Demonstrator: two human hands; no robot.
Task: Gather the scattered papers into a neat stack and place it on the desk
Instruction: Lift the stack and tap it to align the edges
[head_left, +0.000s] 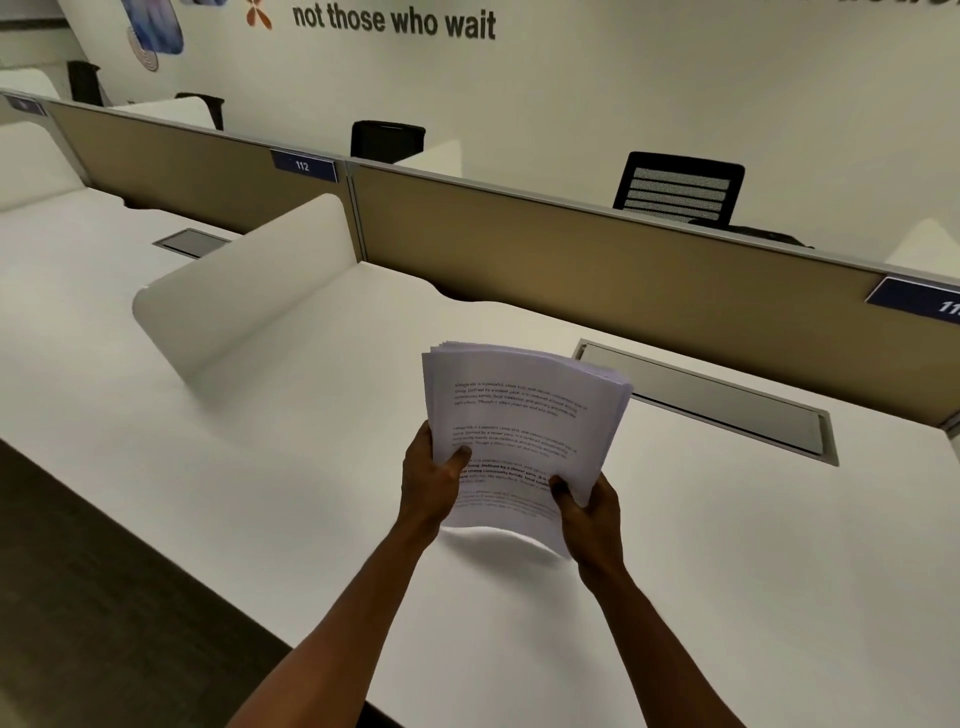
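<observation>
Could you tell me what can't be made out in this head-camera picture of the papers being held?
- Printed text on the stack of papers: too small and blurred to read.
- Fingers of the left hand and right hand: hidden behind the stack; only thumbs show.
- Number on the right blue label: cut off by the frame edge.
- Sheet count: untellable.

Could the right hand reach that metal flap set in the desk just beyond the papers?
Probably yes: the flap lies just beyond the right hand with bare desk between. But both hands grip the papers, so it isn't free.

Bare desk (311, 467) beneath; divider (249, 291) leftward
</observation>
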